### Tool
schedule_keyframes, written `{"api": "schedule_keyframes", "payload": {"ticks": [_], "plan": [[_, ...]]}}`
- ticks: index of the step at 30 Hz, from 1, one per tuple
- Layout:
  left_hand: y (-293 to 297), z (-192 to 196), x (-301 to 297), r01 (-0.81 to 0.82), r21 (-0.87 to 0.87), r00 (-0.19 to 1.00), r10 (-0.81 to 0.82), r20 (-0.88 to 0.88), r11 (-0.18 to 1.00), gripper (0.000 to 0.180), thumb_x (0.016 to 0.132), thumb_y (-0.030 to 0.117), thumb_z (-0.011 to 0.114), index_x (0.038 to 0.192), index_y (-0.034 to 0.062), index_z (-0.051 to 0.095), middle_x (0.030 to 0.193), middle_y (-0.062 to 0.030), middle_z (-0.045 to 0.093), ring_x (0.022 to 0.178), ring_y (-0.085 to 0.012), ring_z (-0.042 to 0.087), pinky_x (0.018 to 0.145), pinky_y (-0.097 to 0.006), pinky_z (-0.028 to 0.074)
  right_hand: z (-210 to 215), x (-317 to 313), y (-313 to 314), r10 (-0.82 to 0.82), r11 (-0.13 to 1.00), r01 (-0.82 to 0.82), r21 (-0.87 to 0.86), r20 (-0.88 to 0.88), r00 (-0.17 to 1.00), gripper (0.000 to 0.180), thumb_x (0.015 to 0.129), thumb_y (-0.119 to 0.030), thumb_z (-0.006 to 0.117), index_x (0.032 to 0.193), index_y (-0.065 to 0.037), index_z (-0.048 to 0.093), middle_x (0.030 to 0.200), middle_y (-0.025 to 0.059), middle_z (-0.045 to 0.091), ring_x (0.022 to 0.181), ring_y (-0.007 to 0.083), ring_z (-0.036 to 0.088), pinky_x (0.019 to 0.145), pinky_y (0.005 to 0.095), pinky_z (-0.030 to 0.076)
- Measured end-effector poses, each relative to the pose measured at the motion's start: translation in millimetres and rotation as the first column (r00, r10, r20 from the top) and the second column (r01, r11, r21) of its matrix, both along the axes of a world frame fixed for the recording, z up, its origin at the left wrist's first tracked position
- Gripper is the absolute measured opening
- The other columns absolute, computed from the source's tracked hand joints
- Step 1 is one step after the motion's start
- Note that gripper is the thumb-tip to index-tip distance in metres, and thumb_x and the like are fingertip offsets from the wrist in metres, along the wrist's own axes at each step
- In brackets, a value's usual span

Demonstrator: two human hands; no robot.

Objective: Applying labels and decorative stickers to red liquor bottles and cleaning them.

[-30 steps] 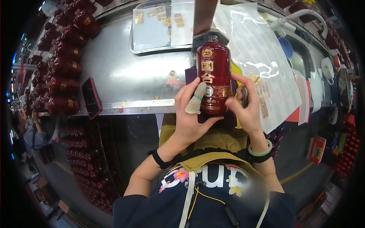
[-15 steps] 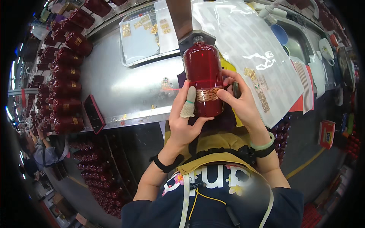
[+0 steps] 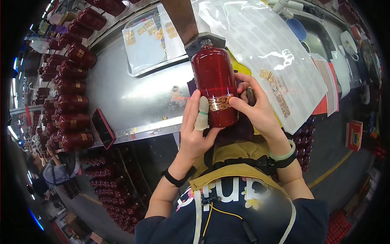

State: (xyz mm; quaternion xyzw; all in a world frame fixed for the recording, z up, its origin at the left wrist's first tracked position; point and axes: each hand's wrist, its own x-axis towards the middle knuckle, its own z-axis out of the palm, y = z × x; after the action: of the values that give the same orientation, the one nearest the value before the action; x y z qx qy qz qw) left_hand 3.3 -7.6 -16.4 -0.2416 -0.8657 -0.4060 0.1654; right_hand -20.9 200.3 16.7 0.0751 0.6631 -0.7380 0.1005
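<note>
A steel counter (image 3: 134,101) is seen to fill the upper middle of the view, its near edge bending across in front of the person. Along its far-left edge a row of dark red bottles (image 3: 71,93) is laid, with more of the same stored below the near edge. A clear tray (image 3: 148,46) carrying small gold labels is placed toward the far side of the counter, and a large transparent sheet (image 3: 264,53) of printed labels is spread over the right part. A small dark red box (image 3: 102,128) is set at the near edge, left of the hands. The red bottle (image 3: 215,87) is held above the near edge of the counter, roughly at its middle; its long axis runs away from the person, neck pointed toward the far side and base toward the body, tilted slightly left. A gold band label is noted around its lower body. The left hand (image 3: 197,130) is closed on the lower left side, a finger cot observed on one finger pressed against the label. The right hand (image 3: 258,110) is clamped on the lower right side, thumb on the label.
</note>
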Motion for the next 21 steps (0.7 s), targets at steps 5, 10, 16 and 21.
{"api": "schedule_keyframes", "payload": {"ticks": [5, 10, 16, 21], "plan": [[4, 19, 3, 0.014, -0.096, 0.999, -0.01, 0.049, 0.995, 0.096, 0.068, 0.03, 0.095, 0.146, -0.0043, 0.051, 0.158, -0.0299, 0.037, 0.142, -0.0471, 0.044, 0.115, -0.052, 0.039, -1, -1, 3, 0.014, 1.0, -0.014, -0.012, -0.006, 1.0, 0.066, 0.087, -0.015, 0.084, 0.144, -0.004, 0.052, 0.103, -0.0043, 0.045, 0.08, 0.0033, 0.038, 0.074, 0.0182, 0.038], [16, 30, 7, -0.035, -0.264, 0.998, 0.045, 0.032, 0.964, 0.096, 0.066, 0.039, 0.095, 0.146, 0.0039, 0.055, 0.154, -0.0359, 0.034, 0.139, -0.0527, 0.042, 0.114, -0.058, 0.039, -4, 0, 6, 0.011, 0.993, -0.01, -0.113, 0.008, 1.0, 0.057, 0.095, -0.02, 0.077, 0.144, -0.004, 0.053, 0.103, -0.0042, 0.046, 0.083, 0.0041, 0.041, 0.078, 0.0192, 0.038], [39, 45, 9, -0.09, -0.391, 0.991, 0.119, 0.053, 0.916, 0.086, 0.07, 0.037, 0.091, 0.146, 0.0163, 0.058, 0.154, -0.0385, 0.028, 0.137, -0.0569, 0.039, 0.113, -0.061, 0.039, 0, -5, 20, -0.016, 0.933, 0.029, -0.359, 0.04, 0.999, 0.047, 0.108, -0.015, 0.053, 0.15, 0.0, 0.04, 0.116, 0.005, 0.058, 0.109, 0.0094, 0.054, 0.096, 0.0247, 0.043], [54, 43, 13, -0.191, -0.503, 0.974, 0.227, 0.009, 0.843, 0.075, 0.072, 0.033, 0.09, 0.142, 0.0259, 0.063, 0.155, -0.0383, 0.024, 0.138, -0.0587, 0.035, 0.112, -0.061, 0.039, 2, -11, 18, -0.197, 0.98, 0.191, -0.049, -0.275, 0.941, 0.038, 0.101, 0.0, 0.058, 0.139, 0.002, 0.05, 0.117, 0.0082, 0.062, 0.11, 0.0135, 0.059, 0.098, 0.0291, 0.047]]}}
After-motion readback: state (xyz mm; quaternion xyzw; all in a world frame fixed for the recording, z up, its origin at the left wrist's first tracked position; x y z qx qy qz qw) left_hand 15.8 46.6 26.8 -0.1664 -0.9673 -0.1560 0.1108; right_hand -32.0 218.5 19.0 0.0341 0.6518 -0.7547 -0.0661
